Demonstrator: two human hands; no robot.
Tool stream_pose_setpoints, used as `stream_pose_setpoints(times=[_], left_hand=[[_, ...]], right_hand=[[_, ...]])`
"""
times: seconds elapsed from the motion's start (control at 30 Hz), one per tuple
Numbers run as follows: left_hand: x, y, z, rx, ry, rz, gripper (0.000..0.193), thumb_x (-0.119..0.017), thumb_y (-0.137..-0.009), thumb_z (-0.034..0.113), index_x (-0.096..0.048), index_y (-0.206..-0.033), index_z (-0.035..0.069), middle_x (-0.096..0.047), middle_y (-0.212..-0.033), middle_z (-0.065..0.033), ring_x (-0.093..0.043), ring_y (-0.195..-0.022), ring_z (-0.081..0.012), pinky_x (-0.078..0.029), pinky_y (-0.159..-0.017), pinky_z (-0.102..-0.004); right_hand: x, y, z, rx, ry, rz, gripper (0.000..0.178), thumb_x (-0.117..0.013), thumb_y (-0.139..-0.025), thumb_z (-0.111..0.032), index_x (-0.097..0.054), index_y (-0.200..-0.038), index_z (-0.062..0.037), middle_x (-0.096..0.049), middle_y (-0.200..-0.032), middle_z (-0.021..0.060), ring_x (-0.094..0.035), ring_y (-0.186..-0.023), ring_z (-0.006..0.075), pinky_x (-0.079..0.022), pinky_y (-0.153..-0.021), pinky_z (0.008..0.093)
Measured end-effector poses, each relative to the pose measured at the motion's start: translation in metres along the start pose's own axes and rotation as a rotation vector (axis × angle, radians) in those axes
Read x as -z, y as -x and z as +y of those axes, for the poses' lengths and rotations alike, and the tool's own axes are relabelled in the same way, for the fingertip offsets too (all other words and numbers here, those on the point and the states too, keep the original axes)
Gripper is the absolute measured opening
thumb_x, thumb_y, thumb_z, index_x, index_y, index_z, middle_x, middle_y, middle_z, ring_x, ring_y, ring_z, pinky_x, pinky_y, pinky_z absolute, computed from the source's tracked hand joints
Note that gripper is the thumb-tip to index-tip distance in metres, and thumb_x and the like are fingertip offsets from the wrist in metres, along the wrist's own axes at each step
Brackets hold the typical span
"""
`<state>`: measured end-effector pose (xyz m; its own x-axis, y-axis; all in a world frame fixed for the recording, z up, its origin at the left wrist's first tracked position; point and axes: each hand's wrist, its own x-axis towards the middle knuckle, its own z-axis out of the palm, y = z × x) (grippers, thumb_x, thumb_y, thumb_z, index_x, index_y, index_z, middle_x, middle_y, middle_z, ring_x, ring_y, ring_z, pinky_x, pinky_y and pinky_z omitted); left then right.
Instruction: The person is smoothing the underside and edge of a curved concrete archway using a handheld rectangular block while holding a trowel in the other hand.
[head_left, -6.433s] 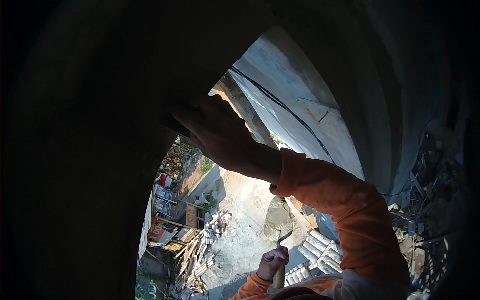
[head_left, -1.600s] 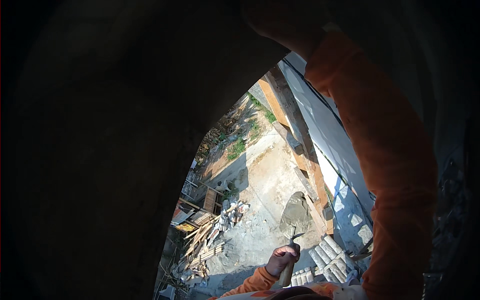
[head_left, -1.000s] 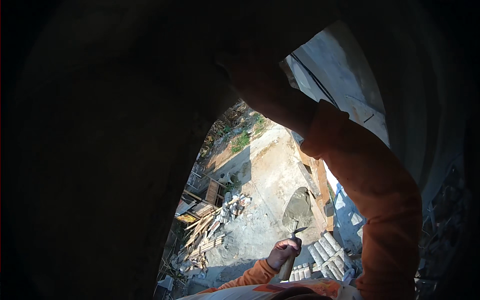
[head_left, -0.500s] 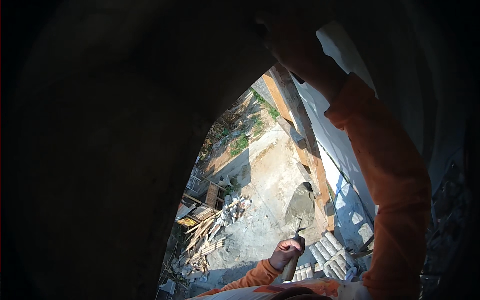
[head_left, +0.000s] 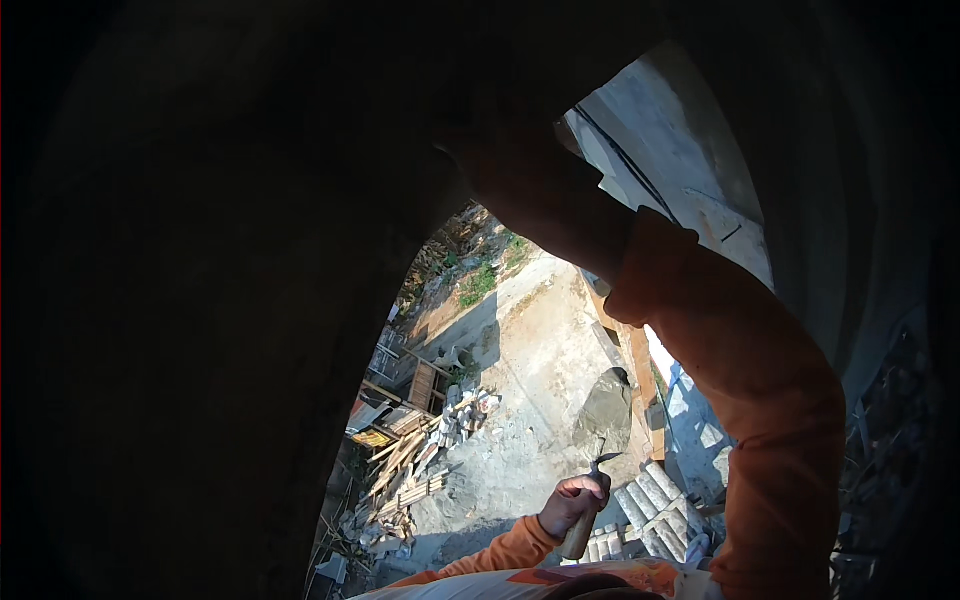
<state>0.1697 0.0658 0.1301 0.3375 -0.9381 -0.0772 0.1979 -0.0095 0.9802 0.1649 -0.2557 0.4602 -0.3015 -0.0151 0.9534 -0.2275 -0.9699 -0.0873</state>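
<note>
Trowel point(head_left: 603, 412) in the lower middle, its blade pointing up the view and away from the body, over sunlit ground point(head_left: 535, 340). The blade looks coated in something grey and matt, perhaps wet mortar; its texture is too small to tell. A dark curved neck point(head_left: 606, 458) joins it to a pale handle point(head_left: 577, 542), probably wood

The left hand point(head_left: 571, 504) is wrapped round the upper part of the handle, just beside the neck, with the butt showing below the fist. That seems the right place to take hold: the handle should be stiff and give good grip, while the blade is likely slick and, if loaded, front-heavy, so a level wrist would keep the load from sliding. The trowel itself should be sturdy, not fragile

The right hand point(head_left: 495, 170) is raised at the end of a bent arm in an orange sleeve point(head_left: 770, 365), against a dark surface point(head_left: 200, 300). Shadow hides its fingers; I cannot tell whether they are spread or gripping anything

Farther out lie timber point(head_left: 642, 365), pale cylinders point(head_left: 662, 490), a wood pile point(head_left: 415, 490) and black cables point(head_left: 625, 160) along a pale wall point(head_left: 690, 150)
</note>
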Motion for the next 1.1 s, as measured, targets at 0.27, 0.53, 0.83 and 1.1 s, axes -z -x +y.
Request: stream_pose_setpoints(times=[0.27, 0.53, 0.83, 1.1], left_hand=[[-0.004, -0.006, -0.002, -0.028, 0.051, -0.013, 0.013, -0.049, -0.086, -0.002, -0.060, -0.086, 0.006, -0.054, -0.081, -0.0052, -0.050, -0.073, -0.0130, -0.041, -0.068, -0.0251], [-0.014, 0.000, 0.022, -0.022, -0.031, -0.008, 0.013, -0.049, -0.085, -0.003, -0.059, -0.086, 0.005, -0.053, -0.081, -0.0050, -0.049, -0.074, -0.0137, -0.040, -0.068, -0.0253], [-0.020, -0.008, 0.030, -0.020, 0.030, -0.028, 0.013, -0.050, -0.085, -0.002, -0.060, -0.084, 0.007, -0.052, -0.084, -0.0054, -0.050, -0.074, -0.0144, -0.041, -0.069, -0.0265], [-0.012, -0.005, 0.017, -0.001, 0.072, 0.024, 0.011, -0.052, -0.085, -0.001, -0.060, -0.085, 0.006, -0.054, -0.081, -0.0050, -0.051, -0.073, -0.0140, -0.042, -0.071, -0.0263]], right_hand=[[0.028, -0.009, 0.058, -0.361, -0.342, -0.242, 0.036, -0.069, -0.069, -0.008, -0.063, -0.105, -0.0075, -0.057, -0.104, 0.0150, -0.047, -0.112, 0.0329, -0.041, -0.093, 0.0459], [0.038, -0.017, 0.059, -0.317, -0.187, -0.179, 0.029, -0.068, -0.074, -0.014, -0.064, -0.103, -0.0132, -0.055, -0.105, 0.0162, -0.057, -0.095, 0.0328, -0.047, -0.075, 0.0494], [0.015, -0.041, 0.042, -0.166, -0.070, -0.013, 0.034, -0.066, -0.071, -0.012, -0.063, -0.105, -0.0103, -0.054, -0.115, 0.0149, -0.053, -0.105, 0.0321, -0.047, -0.081, 0.0460], [0.021, 0.005, -0.009, -0.191, -0.285, -0.077, 0.029, -0.059, -0.076, -0.013, -0.061, -0.104, -0.0069, -0.044, -0.111, 0.0286, -0.049, -0.099, 0.0419, -0.040, -0.079, 0.0577]])
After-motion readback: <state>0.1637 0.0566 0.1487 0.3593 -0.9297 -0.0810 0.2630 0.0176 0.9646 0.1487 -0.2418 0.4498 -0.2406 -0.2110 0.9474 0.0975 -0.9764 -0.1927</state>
